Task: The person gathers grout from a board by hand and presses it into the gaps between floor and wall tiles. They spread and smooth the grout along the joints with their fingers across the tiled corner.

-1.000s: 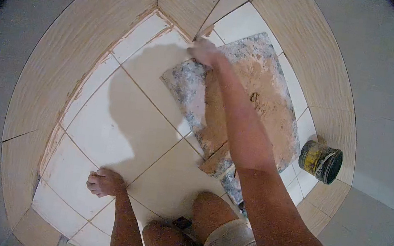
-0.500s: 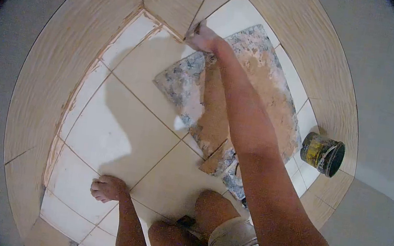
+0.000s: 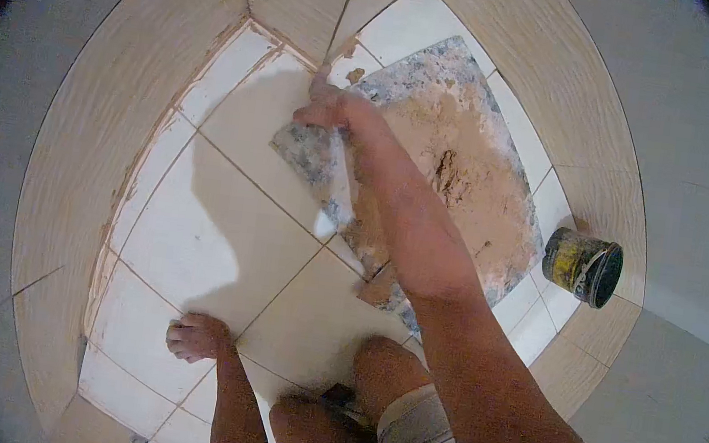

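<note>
My right hand (image 3: pixel 330 105) reaches forward over the left corner of a speckled stone-like slab (image 3: pixel 301 155). Its index finger stretches out to the foot of a wall tile's edge (image 3: pixel 342 16), while the other fingers look curled. No tool shows in it. Beside that finger, a brown clump of paste (image 3: pixel 355 75) sits on a white tile. Wet brown paste (image 3: pixel 484 175) is spread over the slab, with a dark gouge near its middle. My left hand (image 3: pixel 197 338) is curled into a fist and rests on the white floor tiles (image 3: pixel 187 219).
A stained bucket (image 3: pixel 581 265) lies on its side by the right wall. Wood-patterned tiles (image 3: pixel 120 113) line the foot of the walls, with brown paste along the left joint. My knees (image 3: pixel 385 371) are at the bottom, and a shadow falls across the floor.
My right hand has moved back and left, nearer the wall tile's edge, with its index finger now extended. The paste clump has come into view. My left hand stays in place.
</note>
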`<state>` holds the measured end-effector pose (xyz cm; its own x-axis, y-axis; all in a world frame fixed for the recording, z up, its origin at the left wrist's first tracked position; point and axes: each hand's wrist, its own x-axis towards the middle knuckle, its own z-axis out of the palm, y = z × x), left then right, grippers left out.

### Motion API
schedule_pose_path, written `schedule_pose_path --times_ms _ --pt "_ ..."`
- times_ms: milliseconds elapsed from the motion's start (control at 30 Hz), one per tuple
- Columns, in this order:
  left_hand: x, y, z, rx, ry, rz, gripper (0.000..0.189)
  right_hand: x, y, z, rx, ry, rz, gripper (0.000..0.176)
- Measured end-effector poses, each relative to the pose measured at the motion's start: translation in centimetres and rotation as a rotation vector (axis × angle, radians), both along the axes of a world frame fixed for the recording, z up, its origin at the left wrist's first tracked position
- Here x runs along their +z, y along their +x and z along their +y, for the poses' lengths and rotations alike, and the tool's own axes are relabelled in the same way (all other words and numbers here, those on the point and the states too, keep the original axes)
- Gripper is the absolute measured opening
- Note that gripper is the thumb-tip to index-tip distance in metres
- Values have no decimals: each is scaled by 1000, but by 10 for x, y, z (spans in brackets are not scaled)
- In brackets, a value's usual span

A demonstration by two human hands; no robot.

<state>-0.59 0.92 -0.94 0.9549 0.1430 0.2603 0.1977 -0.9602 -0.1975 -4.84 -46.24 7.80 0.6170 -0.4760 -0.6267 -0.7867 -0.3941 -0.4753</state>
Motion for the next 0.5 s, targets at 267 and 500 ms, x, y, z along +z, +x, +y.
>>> schedule_pose_path --times_ms 267,500 --pt "10 0 -11 -28 -55 -129 28 -32 -38 -29 -518 -216 -475 57" --pt "19 -2 -16 7 -179 -80 23 -19 -22 -46 -240 -307 -339 67"
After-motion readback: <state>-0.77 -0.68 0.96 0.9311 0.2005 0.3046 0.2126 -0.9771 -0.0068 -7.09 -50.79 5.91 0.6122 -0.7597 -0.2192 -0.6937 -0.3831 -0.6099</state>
